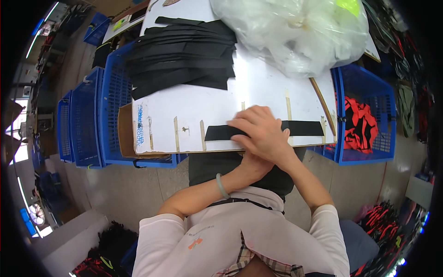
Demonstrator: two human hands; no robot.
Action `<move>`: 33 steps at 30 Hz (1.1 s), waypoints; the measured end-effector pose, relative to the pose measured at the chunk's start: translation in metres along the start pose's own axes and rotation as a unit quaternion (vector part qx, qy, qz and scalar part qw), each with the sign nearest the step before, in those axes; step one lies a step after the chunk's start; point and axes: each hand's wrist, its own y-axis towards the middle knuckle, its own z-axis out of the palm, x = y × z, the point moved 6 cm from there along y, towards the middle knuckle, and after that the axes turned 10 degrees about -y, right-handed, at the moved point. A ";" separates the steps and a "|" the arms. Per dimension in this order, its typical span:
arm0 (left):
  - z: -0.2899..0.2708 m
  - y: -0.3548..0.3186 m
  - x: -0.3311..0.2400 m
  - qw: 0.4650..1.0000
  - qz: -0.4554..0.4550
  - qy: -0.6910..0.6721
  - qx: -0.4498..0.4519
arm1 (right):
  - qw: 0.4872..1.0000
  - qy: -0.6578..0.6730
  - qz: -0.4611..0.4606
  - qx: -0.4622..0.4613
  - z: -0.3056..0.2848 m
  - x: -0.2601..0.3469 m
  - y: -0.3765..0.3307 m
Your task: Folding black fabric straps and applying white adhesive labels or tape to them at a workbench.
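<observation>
A flat black fabric strip [302, 128] lies lengthwise along the near edge of the white tabletop [258, 92]. My right hand [265, 134] rests across its middle, palm down, with the fingers apart and pointing left. Crossed beneath it at the table edge is my left hand [255, 167]; its fingers are hidden under the right hand and wrist. A pale bracelet [222, 186] circles my left wrist. Farther back on the left, a fanned pile of similar black strips [184, 55] covers part of the table.
A big clear plastic bag [295, 37] sits at the back right, with a wooden stick [323, 104] below it. Tape strips [202, 135] mark the tabletop. Blue crates [87, 117] stand at the left; another blue crate [364, 154] at the right holds red and black fabric [360, 124].
</observation>
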 end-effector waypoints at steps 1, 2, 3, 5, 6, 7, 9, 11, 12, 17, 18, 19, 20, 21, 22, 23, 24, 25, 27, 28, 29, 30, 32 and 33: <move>-0.001 0.001 -0.002 0.998 0.030 0.058 -0.005 | 1.000 0.003 -0.005 0.003 0.015 0.001 0.009; -0.005 0.002 -0.001 0.998 0.026 0.060 -0.009 | 0.997 -0.027 -0.028 0.059 0.037 0.002 0.016; -0.006 0.003 -0.002 0.997 0.040 0.066 0.006 | 0.990 -0.058 -0.050 0.114 0.053 0.004 0.021; -0.005 0.004 -0.004 0.995 0.057 0.085 0.014 | 0.988 -0.028 -0.051 0.141 0.066 0.003 0.029; -0.005 0.003 -0.002 0.995 0.053 0.084 0.012 | 0.985 0.001 -0.047 0.166 0.073 0.003 0.030; -0.003 0.001 -0.001 0.994 0.056 0.086 0.024 | 0.984 0.002 -0.048 0.170 0.077 0.003 0.031; -0.002 0.001 -0.002 0.994 0.062 0.082 0.033 | 0.985 0.044 -0.011 0.169 0.079 -0.002 0.032; -0.003 -0.001 -0.001 0.995 0.067 0.077 0.014 | 0.988 0.055 0.004 0.146 0.078 -0.001 0.033; -0.002 -0.001 -0.001 0.995 0.065 0.074 0.013 | 0.990 0.069 0.017 0.119 0.076 -0.001 0.033; 0.002 -0.001 0.001 0.995 0.068 0.075 0.002 | 0.988 0.083 0.035 0.126 0.077 -0.004 0.033; 0.002 -0.002 0.001 0.995 0.067 0.074 0.001 | 0.988 0.085 0.039 0.127 0.077 -0.005 0.034; 0.003 -0.002 0.002 0.996 0.066 0.064 0.010 | 0.988 0.084 0.038 0.128 0.077 -0.005 0.034; 0.004 -0.001 0.002 0.996 0.066 0.055 0.019 | 0.988 0.085 0.037 0.124 0.077 -0.005 0.034; 0.004 0.000 0.002 0.996 0.066 0.056 0.016 | 0.989 0.086 0.035 0.119 0.077 -0.006 0.034; 0.006 0.000 0.002 0.996 0.064 0.064 0.024 | 0.989 0.084 0.032 0.119 0.076 -0.006 0.034; 0.007 0.000 0.002 0.995 0.062 0.073 0.032 | 0.989 0.082 0.036 0.120 0.076 -0.006 0.033; 0.006 0.000 0.002 0.995 0.062 0.076 0.029 | 0.989 0.080 0.040 0.120 0.077 -0.006 0.033; 0.005 0.000 0.002 0.995 0.062 0.063 0.037 | 0.989 0.078 0.035 0.118 0.076 -0.005 0.033; 0.002 0.001 0.001 0.995 0.065 0.058 0.038 | 0.989 0.081 0.041 0.116 0.076 -0.004 0.035; 0.001 0.000 0.001 0.995 0.064 0.062 0.037 | 0.990 0.078 0.033 0.113 0.076 -0.002 0.034; 0.001 0.000 -0.001 0.995 0.064 0.064 0.034 | 0.990 0.082 0.037 0.108 0.075 -0.002 0.033; -0.001 0.000 -0.002 0.995 0.068 0.068 0.026 | 0.990 0.087 0.041 0.103 0.074 -0.002 0.033; -0.002 -0.004 0.003 0.995 0.051 0.066 0.056 | 0.990 0.060 0.014 0.125 0.069 0.004 0.038; -0.006 -0.005 0.006 0.997 0.045 0.038 0.055 | 0.967 0.189 0.101 0.139 0.064 -0.001 0.041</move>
